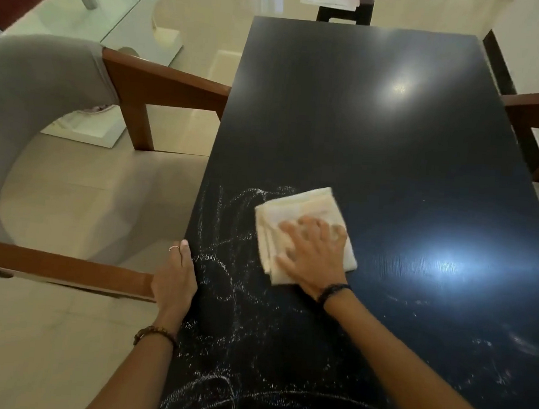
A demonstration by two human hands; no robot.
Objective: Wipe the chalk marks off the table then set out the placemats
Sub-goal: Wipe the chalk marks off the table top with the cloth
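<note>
Head view: right hand (314, 256) presses cloth (306, 217) onto chalk-marked table (380, 132).

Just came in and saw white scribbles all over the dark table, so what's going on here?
A person is wiping chalk marks off the dark table. The right hand presses flat on a folded cream cloth at the far end of the scribbled patch, while the left hand rests on the table's left edge. Much chalk remains on the near part; the far part looks clean. No placemats are on the table yet.
</note>
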